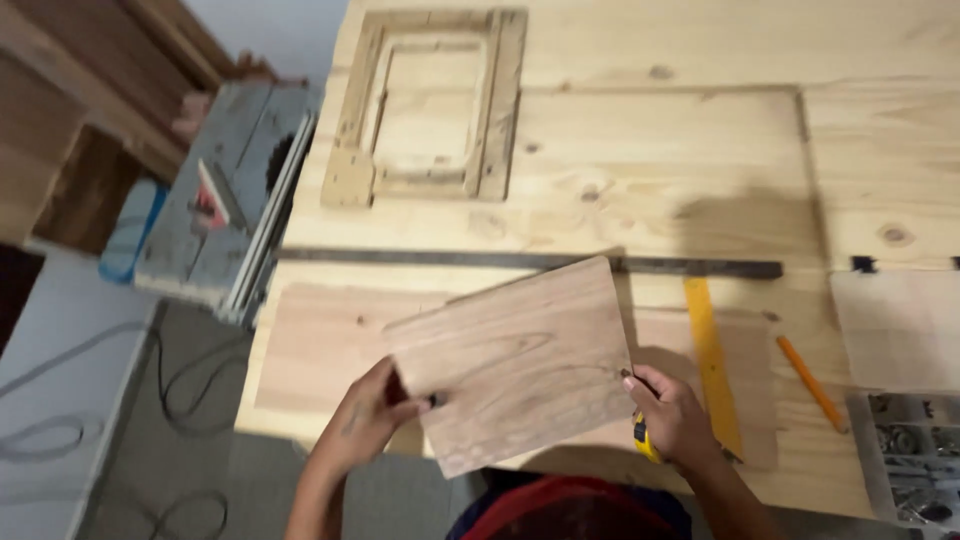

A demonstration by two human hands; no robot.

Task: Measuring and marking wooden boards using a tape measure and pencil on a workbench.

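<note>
A rectangular reddish wood board (520,360) is lifted at a tilt over the front of the pale workbench (660,150). My left hand (368,418) grips its lower left edge. My right hand (672,412) holds its right edge and also clutches a yellow tool (643,440), mostly hidden under the fingers. Under the board lies a larger flat wood panel (320,350).
A yellow ruler (710,360) and an orange pencil (810,383) lie to the right. A long dark metal bar (520,262) crosses the bench. A wooden frame (430,105) sits at the back. A table saw (230,200) stands at left, cables on the floor, a parts tray (915,460) at far right.
</note>
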